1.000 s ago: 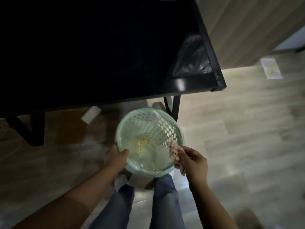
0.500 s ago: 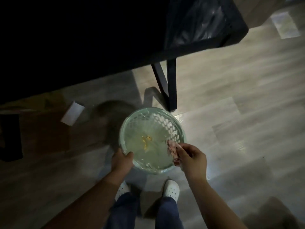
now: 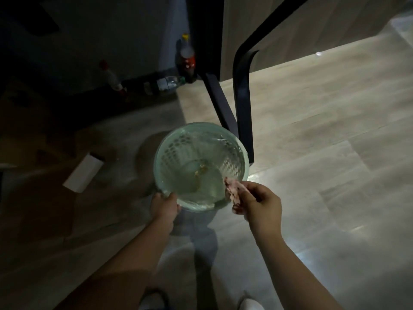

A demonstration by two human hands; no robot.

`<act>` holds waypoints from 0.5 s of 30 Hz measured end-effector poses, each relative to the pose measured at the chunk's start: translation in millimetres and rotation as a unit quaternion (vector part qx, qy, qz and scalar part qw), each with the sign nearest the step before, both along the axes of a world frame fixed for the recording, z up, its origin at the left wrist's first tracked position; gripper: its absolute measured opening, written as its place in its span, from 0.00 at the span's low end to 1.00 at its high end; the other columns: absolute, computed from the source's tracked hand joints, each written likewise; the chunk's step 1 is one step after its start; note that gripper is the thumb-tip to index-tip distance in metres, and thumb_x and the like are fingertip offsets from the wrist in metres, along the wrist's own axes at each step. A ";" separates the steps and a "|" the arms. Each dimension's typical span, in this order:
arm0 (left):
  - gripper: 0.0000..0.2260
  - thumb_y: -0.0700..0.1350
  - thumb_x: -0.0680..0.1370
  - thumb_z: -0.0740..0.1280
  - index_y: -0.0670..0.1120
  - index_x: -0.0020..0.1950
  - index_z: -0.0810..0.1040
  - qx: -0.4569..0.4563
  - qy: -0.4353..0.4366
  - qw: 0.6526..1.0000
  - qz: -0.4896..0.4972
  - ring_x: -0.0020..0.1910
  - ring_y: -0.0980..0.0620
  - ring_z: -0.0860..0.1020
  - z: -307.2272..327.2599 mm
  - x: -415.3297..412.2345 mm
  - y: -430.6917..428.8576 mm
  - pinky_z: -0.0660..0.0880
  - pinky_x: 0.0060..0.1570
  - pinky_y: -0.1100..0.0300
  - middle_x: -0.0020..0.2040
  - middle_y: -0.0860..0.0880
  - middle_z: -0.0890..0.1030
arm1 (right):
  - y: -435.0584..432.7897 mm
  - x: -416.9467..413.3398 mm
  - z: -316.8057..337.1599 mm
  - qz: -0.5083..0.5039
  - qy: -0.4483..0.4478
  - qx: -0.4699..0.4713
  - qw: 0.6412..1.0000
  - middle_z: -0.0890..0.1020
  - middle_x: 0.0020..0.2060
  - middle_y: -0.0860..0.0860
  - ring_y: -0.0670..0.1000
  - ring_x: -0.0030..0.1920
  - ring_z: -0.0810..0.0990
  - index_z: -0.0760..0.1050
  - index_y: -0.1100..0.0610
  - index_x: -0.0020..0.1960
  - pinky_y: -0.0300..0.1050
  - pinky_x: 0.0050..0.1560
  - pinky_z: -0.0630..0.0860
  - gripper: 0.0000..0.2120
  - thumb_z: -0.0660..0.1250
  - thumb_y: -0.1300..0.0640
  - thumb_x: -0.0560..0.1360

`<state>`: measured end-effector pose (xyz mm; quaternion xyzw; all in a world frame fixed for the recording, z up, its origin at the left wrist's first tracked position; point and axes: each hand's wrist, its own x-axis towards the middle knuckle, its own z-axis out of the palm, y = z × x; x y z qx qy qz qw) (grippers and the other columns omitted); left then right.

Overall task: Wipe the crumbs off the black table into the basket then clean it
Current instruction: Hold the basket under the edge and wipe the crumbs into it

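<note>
One pale green basket [image 3: 169, 153]. A few yellow crumbs [image 3: 202, 170] in its bottom, too small to count. One pink cloth [image 3: 232, 191]. Two hands: left hand [image 3: 164, 208], right hand [image 3: 261, 204]. Three bottles at the floor's far edge: red-capped bottle [image 3: 112, 80], clear bottle [image 3: 168, 83], dark bottle [image 3: 187, 58]. One white box [image 3: 82, 173]. Two black table legs: upright leg [image 3: 243, 108], slanted leg [image 3: 220, 104]. Two white shoes: left shoe [image 3: 152, 302], right shoe [image 3: 249, 304].

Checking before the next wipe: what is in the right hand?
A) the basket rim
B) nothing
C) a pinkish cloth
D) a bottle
C: the right hand pinches a crumpled pinkish cloth just over the near right side of the basket, while the left hand grips the rim.
</note>
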<state>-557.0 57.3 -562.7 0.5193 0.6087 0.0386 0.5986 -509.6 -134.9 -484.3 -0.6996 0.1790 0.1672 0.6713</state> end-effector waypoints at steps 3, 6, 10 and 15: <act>0.07 0.35 0.77 0.63 0.46 0.47 0.71 -0.018 -0.049 0.997 0.054 0.34 0.51 0.71 -29.2 28.2 8.1 0.70 0.24 0.65 0.38 0.48 0.74 | 8.5 19.3 -19.4 -0.006 -0.022 -0.001 1.000 0.84 0.34 0.57 0.50 0.29 0.80 0.83 0.59 0.46 0.41 0.28 0.75 0.02 0.71 0.62 0.74; 0.09 0.36 0.78 0.63 0.47 0.42 0.67 -0.048 -0.072 0.993 0.080 0.34 0.53 0.70 -50.2 52.7 22.2 0.68 0.20 0.68 0.40 0.49 0.73 | 19.0 36.3 -32.6 -0.016 -0.034 0.019 0.999 0.84 0.34 0.58 0.50 0.29 0.79 0.83 0.59 0.45 0.41 0.28 0.76 0.02 0.72 0.61 0.73; 0.14 0.40 0.76 0.67 0.41 0.60 0.69 -0.022 -0.078 0.996 0.033 0.41 0.46 0.76 -62.7 76.2 39.4 0.71 0.21 0.67 0.58 0.40 0.75 | 28.6 47.2 -43.0 -0.011 -0.040 0.021 0.999 0.84 0.37 0.59 0.52 0.31 0.80 0.83 0.59 0.47 0.43 0.30 0.78 0.04 0.72 0.60 0.73; 0.43 0.70 0.57 0.75 0.47 0.63 0.71 0.028 -0.024 0.998 -0.049 0.55 0.47 0.78 -61.3 55.3 51.7 0.80 0.47 0.52 0.58 0.48 0.77 | 30.2 32.7 -25.0 -0.016 -0.019 0.019 1.000 0.84 0.33 0.56 0.52 0.29 0.80 0.82 0.58 0.44 0.45 0.30 0.80 0.01 0.72 0.62 0.73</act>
